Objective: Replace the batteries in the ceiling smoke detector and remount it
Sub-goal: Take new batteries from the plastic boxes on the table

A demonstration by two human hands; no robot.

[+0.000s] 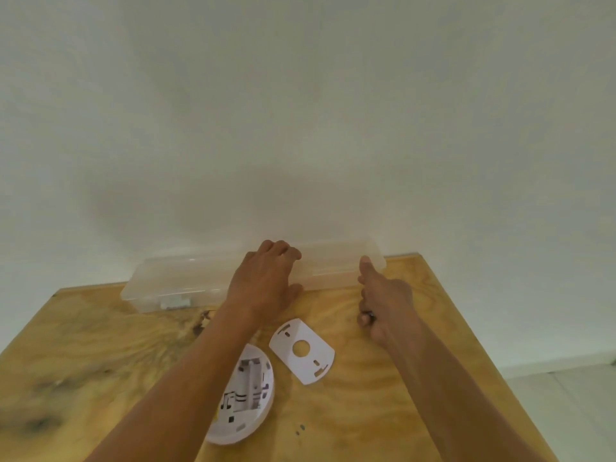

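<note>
A long clear plastic box [186,285] lies along the back edge of the wooden worktop [100,345], against the wall, and the left hand [263,285] rests on its lid with fingers curled over the far edge, thumb at the near side. The smoke detector [248,395] lies back-side up near the front, partly under the left forearm, with its white mounting plate [301,353] just beside it. Farther right, the right hand [383,306] holds something small and dark in a clenched grip, the thumb stretched toward the box's end.
</note>
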